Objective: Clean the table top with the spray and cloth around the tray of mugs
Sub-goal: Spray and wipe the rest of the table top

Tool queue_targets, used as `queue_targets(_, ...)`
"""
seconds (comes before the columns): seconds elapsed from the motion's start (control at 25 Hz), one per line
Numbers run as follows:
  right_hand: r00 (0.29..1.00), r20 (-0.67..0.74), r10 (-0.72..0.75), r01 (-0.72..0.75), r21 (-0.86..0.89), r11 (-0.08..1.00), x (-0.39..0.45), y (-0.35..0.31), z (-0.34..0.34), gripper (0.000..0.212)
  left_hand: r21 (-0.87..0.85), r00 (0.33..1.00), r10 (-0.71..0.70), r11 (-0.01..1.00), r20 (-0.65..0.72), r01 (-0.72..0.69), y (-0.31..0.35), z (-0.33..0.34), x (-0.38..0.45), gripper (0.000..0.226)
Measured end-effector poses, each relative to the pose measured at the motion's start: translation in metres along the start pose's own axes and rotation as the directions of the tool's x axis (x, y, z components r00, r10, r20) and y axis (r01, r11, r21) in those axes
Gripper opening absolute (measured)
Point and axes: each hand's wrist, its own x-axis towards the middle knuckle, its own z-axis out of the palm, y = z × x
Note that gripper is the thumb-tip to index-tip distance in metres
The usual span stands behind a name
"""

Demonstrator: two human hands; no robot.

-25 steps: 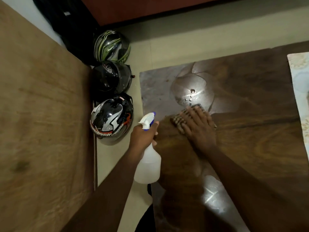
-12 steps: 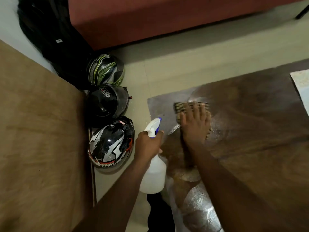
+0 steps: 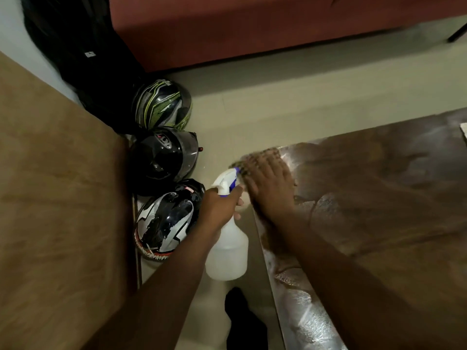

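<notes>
Under my right hand [image 3: 271,190] the cloth [image 3: 255,160] lay pressed flat, fingers spread, at the table [image 3: 379,198] corner. My left hand [image 3: 221,205] kept a closed grip on the spray bottle [image 3: 227,251], just left of that, off the table edge over the floor. Only a sliver of the tray [image 3: 463,131] showed far to the right. Doing this well meant, I judged, firm overlapping strokes right to the edge.
</notes>
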Motion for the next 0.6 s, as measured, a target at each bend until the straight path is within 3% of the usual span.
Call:
queue_targets(0.04, 0.984, 0.025, -0.174, 0.175, -0.039, 0.984, -0.019, 0.009, 0.001, 0.044, 0.016, 1.000, 0.001, 1.000, -0.024, -0.001, 0.001, -0.003, 0.002, 0.033)
queue_targets(0.08, 0.972, 0.032, -0.234, 0.236, -0.050, 0.971, -0.023, 0.033, -0.007, 0.042, 0.037, 0.999, 0.005, 0.999, -0.037, -0.004, 0.001, -0.004, 0.004, 0.031)
queue_targets(0.12, 0.986, 0.003, -0.167, 0.167, -0.043, 0.985, -0.016, 0.055, -0.014, 0.042, 0.047, 0.999, 0.010, 0.999, -0.041, -0.008, 0.000, -0.006, 0.004, 0.028)
queue_targets(0.16, 0.999, -0.036, 0.015, -0.017, -0.035, 0.999, 0.000, 0.069, -0.019, 0.044, 0.039, 0.999, 0.016, 0.999, -0.028, -0.015, 0.000, -0.007, 0.005, 0.027)
queue_targets(0.24, 0.938, -0.051, 0.342, -0.343, -0.027, 0.939, 0.034, 0.061, -0.019, 0.049, 0.019, 0.999, 0.034, 0.999, 0.042, -0.035, -0.001, -0.006, 0.007, 0.028)
queue_targets(0.28, 0.936, -0.024, 0.350, -0.350, -0.023, 0.936, 0.042, 0.040, -0.013, 0.051, 0.013, 0.997, 0.037, 0.999, 0.064, -0.038, -0.002, -0.003, 0.007, 0.027)
queue_targets(0.36, 0.998, 0.026, 0.058, -0.057, -0.032, 0.998, 0.018, 0.005, -0.003, 0.049, 0.046, 0.998, 0.047, 0.998, 0.031, -0.048, -0.005, -0.001, 0.000, 0.021)
queue_targets(0.44, 0.950, 0.130, -0.284, 0.292, -0.047, 0.955, -0.036, 0.020, -0.010, 0.046, 0.093, 0.998, 0.057, 0.994, 0.006, -0.057, -0.010, 0.000, -0.008, 0.028)
queue_targets(0.48, 0.929, 0.150, -0.339, 0.350, -0.054, 0.935, -0.049, 0.044, -0.018, 0.046, 0.088, 0.999, 0.049, 0.995, 0.020, -0.050, -0.013, 0.000, -0.012, 0.032)
queue_targets(0.52, 0.946, 0.135, -0.295, 0.304, -0.052, 0.951, -0.049, 0.065, -0.023, 0.047, 0.074, 0.998, 0.036, 0.997, 0.046, -0.039, -0.017, 0.000, -0.017, 0.035)
queue_targets(0.6, 0.995, 0.059, 0.083, -0.079, -0.054, 0.995, -0.032, 0.078, -0.031, 0.048, 0.046, 0.996, 0.017, 0.999, 0.085, -0.021, -0.026, 0.002, -0.027, 0.039)
